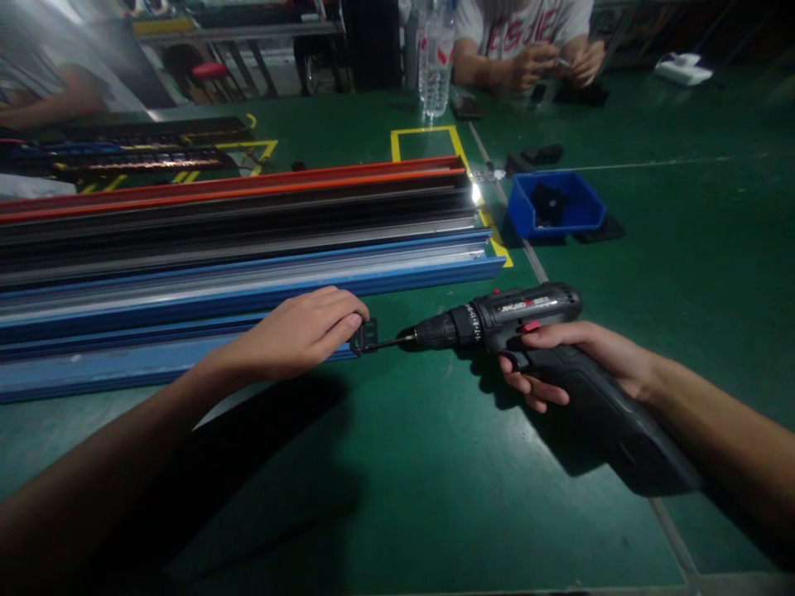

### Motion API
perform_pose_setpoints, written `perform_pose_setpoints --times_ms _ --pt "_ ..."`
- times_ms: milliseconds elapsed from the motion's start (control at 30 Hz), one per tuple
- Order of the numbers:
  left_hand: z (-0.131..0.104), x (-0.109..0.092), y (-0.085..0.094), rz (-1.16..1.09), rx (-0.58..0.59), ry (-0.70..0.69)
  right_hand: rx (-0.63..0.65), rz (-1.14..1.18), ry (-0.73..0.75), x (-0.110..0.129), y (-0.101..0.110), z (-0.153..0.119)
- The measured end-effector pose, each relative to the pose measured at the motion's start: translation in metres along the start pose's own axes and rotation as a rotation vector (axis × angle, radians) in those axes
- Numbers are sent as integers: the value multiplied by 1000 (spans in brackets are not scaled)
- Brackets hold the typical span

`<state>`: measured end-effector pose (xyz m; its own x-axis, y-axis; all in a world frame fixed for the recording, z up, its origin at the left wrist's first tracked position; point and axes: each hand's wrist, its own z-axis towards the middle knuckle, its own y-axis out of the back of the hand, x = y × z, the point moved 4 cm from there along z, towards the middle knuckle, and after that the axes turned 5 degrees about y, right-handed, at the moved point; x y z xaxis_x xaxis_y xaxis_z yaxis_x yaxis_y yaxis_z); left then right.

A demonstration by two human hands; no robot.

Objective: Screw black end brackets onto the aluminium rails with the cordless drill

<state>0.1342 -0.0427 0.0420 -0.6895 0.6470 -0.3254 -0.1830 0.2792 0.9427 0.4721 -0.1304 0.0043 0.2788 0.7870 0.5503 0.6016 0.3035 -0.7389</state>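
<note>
Far left, a co-worker's bare forearm (68,95), blurred, beyond dark strips with shiny segments (142,161). From left to middle on the green surface (435,480): a long orange channel rail (279,184) farthest, black and grey channel rails (279,217) next, then a blue channel rail with a bright inner face (403,280). Nearest of the row is the long blue rail being worked (124,364), lying left to right, right end under the left hand (304,327). Left grip curled over that end, thumb and fingers against a small flat black slotted plate (368,336); underside hidden. Thin driver bit (391,341) points left, tip at the plate's lower edge; exact contact too small to tell. Black cordless drill (527,310) right of it, right hand (605,352) wrapped around the handle, grip closed on it, thumb by the red switch. Far middle: clear plastic bottles (436,74), standing. Right of them, a co-worker's hands (534,64) with a small object. Beyond the drill, open blue plastic bin (525,211), black parts inside. Far right, white adapter (683,70).
</note>
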Motion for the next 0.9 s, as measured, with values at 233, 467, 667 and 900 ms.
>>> perform_pose_setpoints --times_ms 233,467,667,900 --pt "0 -1 0 5 -3 -1 -5 19 3 -1 0 -1" --pt "0 -1 0 1 -1 6 -11 8 0 -1 1 -1" --pt "0 -1 0 6 -1 -3 -16 -16 5 -1 2 -1" --pt "-1 -1 0 0 0 -4 -23 3 6 -1 2 -1"
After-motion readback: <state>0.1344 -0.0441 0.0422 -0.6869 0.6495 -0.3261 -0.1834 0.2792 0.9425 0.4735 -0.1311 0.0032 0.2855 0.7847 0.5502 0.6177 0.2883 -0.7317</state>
